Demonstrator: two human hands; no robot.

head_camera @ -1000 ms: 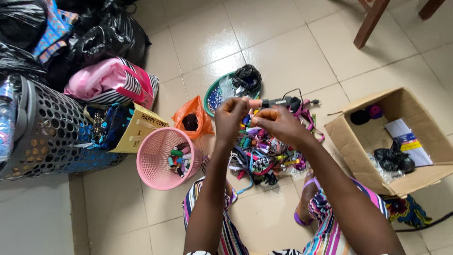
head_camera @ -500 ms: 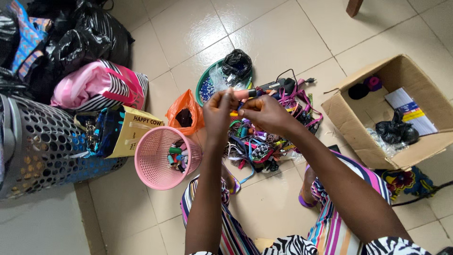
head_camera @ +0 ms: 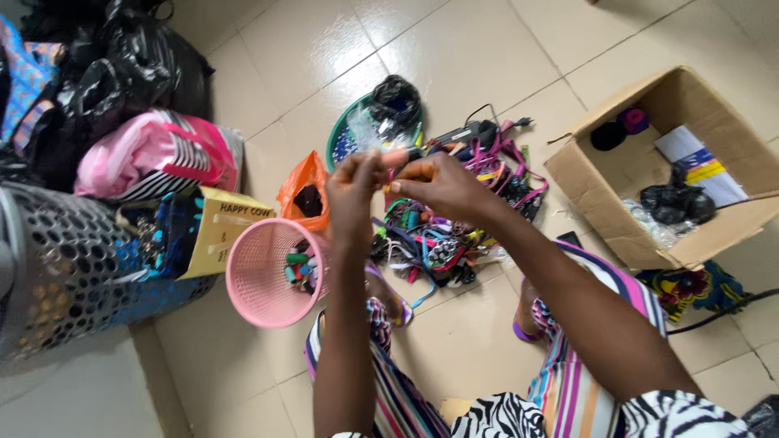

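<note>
At frame centre, the left hand (head_camera: 355, 188) and right hand (head_camera: 434, 185) pinch a small pink spool (head_camera: 395, 158) between their fingers, raised above the floor's ribbon pile (head_camera: 442, 243) for close handling; pink basket (head_camera: 264, 272) sits lower left.

Arms: left bare to the elbow and beyond; no sleeves are seen.
Left hand (head_camera: 355, 185): bare, no rings made out.
Right hand (head_camera: 434, 184): bare.
Garment: multicoloured stripes, zebra-print panels.
Footwear: purple-strapped sandals are worn.
</note>
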